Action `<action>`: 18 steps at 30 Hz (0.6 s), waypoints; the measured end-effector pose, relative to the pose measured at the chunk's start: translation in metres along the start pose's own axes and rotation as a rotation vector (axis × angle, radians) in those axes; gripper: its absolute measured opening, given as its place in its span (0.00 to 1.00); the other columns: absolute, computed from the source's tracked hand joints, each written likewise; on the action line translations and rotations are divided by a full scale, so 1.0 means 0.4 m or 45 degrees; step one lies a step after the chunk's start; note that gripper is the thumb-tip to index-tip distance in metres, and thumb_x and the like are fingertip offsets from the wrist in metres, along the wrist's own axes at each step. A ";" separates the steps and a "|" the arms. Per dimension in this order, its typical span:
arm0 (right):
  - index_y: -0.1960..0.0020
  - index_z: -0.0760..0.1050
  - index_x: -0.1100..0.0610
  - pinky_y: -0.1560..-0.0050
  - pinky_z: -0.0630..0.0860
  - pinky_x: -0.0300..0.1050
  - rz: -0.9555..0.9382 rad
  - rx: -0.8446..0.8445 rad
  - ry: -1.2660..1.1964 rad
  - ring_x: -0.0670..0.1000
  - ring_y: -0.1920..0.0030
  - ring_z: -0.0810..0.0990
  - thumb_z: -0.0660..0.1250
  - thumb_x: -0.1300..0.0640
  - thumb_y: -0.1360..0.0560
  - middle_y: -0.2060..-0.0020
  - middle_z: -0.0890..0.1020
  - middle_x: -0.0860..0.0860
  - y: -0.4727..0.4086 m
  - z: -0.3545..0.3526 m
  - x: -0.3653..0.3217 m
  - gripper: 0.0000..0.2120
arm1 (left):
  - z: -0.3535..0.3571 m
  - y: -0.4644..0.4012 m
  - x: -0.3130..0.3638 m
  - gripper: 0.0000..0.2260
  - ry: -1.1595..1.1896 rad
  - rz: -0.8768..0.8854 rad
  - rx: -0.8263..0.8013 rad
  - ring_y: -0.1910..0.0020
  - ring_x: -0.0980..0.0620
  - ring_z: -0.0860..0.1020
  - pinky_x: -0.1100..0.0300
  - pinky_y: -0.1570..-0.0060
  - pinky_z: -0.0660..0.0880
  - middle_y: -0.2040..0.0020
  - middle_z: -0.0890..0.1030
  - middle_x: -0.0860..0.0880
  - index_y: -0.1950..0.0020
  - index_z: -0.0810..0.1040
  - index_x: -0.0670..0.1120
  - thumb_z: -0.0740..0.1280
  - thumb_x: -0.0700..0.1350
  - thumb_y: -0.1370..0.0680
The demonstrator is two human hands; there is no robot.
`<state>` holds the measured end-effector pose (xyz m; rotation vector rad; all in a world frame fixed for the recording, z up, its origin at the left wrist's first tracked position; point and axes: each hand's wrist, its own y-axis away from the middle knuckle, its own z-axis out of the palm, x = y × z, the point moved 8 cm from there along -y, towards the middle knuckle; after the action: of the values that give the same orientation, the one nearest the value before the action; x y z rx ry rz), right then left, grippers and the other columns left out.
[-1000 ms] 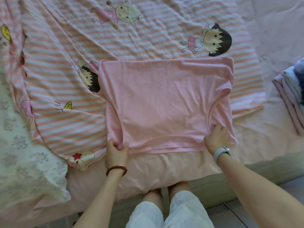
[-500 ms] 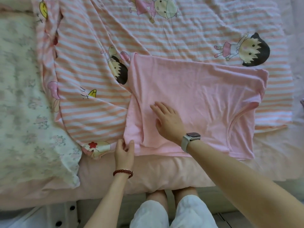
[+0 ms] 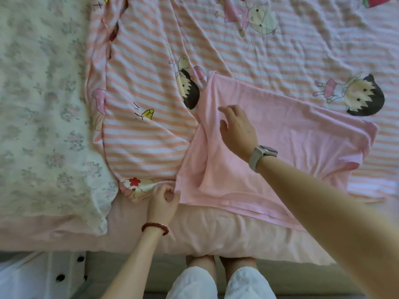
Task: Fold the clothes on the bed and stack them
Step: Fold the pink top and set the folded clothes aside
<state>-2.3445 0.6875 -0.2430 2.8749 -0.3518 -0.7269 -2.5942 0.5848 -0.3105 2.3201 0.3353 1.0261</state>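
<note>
Your left hand [image 3: 163, 200] pinches the near left corner of the pink shirt [image 3: 287, 147] at the bed's edge, at about 7 o'clock. Your right hand [image 3: 236, 128], fingers loose and spread, rests on the shirt's left part. The shirt lies flat on the striped blanket [image 3: 146, 137], beside a floral pillow [image 3: 43, 126] at 9 o'clock.

Only one view is given, from a camera worn on the head. The bed [image 3: 216, 234] is looked at steeply from above, at close range, and its near edge is seen at the bottom.
</note>
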 end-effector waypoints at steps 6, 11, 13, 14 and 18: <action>0.30 0.65 0.58 0.38 0.66 0.51 0.109 0.007 0.053 0.58 0.34 0.65 0.56 0.62 0.22 0.33 0.68 0.56 -0.144 -0.046 0.021 0.20 | -0.077 -0.085 0.244 0.03 0.120 0.294 0.220 0.59 0.56 0.73 0.71 0.60 0.67 0.53 0.75 0.50 0.55 0.73 0.47 0.66 0.40 0.24; 0.30 0.65 0.57 0.38 0.64 0.51 0.087 -0.059 0.167 0.55 0.31 0.62 0.55 0.63 0.23 0.30 0.66 0.52 -0.154 -0.047 0.057 0.21 | -0.077 -0.270 0.514 0.07 0.075 0.526 0.224 0.56 0.53 0.75 0.69 0.56 0.67 0.51 0.78 0.46 0.49 0.79 0.41 0.64 0.41 0.23; 0.29 0.64 0.57 0.35 0.62 0.52 0.079 -0.070 0.185 0.54 0.29 0.59 0.55 0.62 0.23 0.29 0.65 0.51 -0.158 -0.042 0.071 0.22 | -0.051 -0.330 0.586 0.08 0.011 0.566 0.215 0.54 0.49 0.77 0.67 0.54 0.67 0.48 0.77 0.45 0.48 0.79 0.42 0.64 0.43 0.23; 0.28 0.63 0.57 0.33 0.61 0.53 0.087 -0.069 0.180 0.53 0.28 0.58 0.55 0.62 0.23 0.29 0.64 0.51 -0.161 -0.041 0.080 0.22 | -0.032 -0.355 0.613 0.10 -0.026 0.578 0.197 0.51 0.47 0.77 0.65 0.52 0.67 0.46 0.76 0.44 0.47 0.78 0.42 0.64 0.45 0.23; 0.29 0.64 0.54 0.33 0.58 0.51 0.194 0.010 0.116 0.53 0.31 0.63 0.54 0.58 0.21 0.33 0.70 0.50 -0.189 -0.053 0.121 0.20 | 0.044 -0.433 0.657 0.14 -0.342 0.543 0.075 0.45 0.47 0.74 0.59 0.48 0.70 0.44 0.77 0.45 0.43 0.77 0.44 0.62 0.51 0.23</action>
<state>-2.2786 0.7493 -0.2619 2.8379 -0.5553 -0.5675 -2.4037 0.8324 -0.2666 2.6064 -0.2491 0.8809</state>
